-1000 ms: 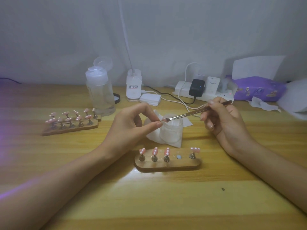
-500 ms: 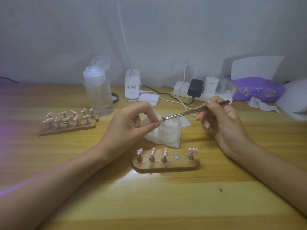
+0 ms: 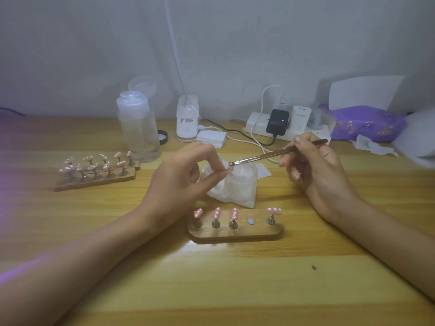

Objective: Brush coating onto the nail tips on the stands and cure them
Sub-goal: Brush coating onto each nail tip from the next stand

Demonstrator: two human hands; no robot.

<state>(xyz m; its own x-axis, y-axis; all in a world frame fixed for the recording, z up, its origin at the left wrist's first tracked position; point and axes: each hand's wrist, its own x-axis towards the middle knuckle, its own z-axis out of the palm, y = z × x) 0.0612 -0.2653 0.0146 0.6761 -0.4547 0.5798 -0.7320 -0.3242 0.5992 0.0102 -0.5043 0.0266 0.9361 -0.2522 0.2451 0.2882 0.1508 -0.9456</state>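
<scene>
Far left on bench (image 3: 235,290): two stands (image 3: 96,177) loaded with pink tips; bottle (image 3: 138,128) just behind. Centre: left hand (image 3: 181,182), fingers (image 3: 220,176) pinching one tip (image 3: 229,169) at jar (image 3: 240,182) rim. Nearer, below jar: front stand (image 3: 235,232) with four tips and one bare disc. Right: brush (image 3: 277,153), bristles at held tip; right hand (image 3: 315,168), fingers gripping handle.

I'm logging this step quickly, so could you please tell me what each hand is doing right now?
Left hand: pinches a nail tip by its pin.
Right hand: holds the brush.
</scene>
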